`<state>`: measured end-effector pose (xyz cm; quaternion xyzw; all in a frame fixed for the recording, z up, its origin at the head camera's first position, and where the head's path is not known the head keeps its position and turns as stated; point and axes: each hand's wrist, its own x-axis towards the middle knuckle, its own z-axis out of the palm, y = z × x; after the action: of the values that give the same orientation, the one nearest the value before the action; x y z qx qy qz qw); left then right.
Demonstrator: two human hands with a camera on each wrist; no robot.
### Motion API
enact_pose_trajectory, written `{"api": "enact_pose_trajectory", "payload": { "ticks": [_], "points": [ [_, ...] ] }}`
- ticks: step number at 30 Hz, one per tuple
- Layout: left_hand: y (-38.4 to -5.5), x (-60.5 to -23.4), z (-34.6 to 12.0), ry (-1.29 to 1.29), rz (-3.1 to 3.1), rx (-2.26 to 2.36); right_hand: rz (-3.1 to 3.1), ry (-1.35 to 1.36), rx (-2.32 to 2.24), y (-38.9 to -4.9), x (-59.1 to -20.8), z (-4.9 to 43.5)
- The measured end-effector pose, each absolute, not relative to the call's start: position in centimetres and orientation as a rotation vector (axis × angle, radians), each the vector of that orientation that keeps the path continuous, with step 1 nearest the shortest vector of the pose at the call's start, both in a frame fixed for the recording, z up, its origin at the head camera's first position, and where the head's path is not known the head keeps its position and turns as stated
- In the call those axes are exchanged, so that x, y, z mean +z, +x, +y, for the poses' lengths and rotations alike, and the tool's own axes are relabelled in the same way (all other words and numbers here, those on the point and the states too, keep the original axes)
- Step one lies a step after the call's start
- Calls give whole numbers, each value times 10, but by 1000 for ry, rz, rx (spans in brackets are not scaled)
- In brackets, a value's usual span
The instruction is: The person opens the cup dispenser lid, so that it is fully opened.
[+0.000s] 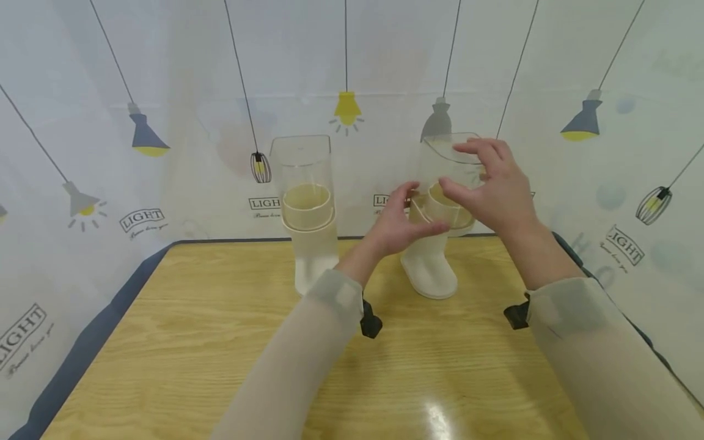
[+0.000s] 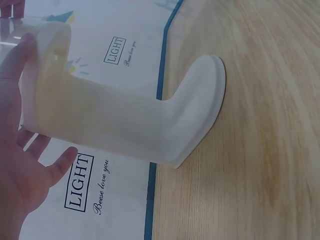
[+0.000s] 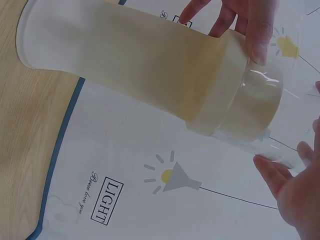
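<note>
A cream, boot-shaped dispenser stand [image 1: 431, 269] stands upright at the back right of the table, with a clear plastic container [image 1: 433, 164] rising from its collar. My left hand [image 1: 393, 223] grips the collar, thumb across the near side and fingers round the left. Higher up, my right hand [image 1: 497, 189] holds the clear container from the right, its thumb on the near side and its fingers curved toward the back. In the right wrist view, a cream inner cylinder [image 3: 252, 107] shows through the clear wall. The foot [image 2: 197, 102] of the stand rests on the wood in the left wrist view.
To the left stands a matching dispenser [image 1: 316, 250] with its own clear container [image 1: 302, 162]. Both stand near the back edge of the wooden table [image 1: 220, 318], close to a lamp-printed cloth backdrop [image 1: 192, 122]. Black straps [image 1: 371, 321] hang below the wrists.
</note>
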<state>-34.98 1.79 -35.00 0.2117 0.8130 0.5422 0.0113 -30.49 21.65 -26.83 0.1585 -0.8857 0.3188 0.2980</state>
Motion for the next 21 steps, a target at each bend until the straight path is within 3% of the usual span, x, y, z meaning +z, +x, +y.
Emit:
{"api": "enact_pose_trajectory", "payload": {
  "ticks": [21],
  "points": [
    [-328, -358, 31, 597, 2719, 1719, -2332, 463, 1029, -303, -270, 230]
  ]
}}
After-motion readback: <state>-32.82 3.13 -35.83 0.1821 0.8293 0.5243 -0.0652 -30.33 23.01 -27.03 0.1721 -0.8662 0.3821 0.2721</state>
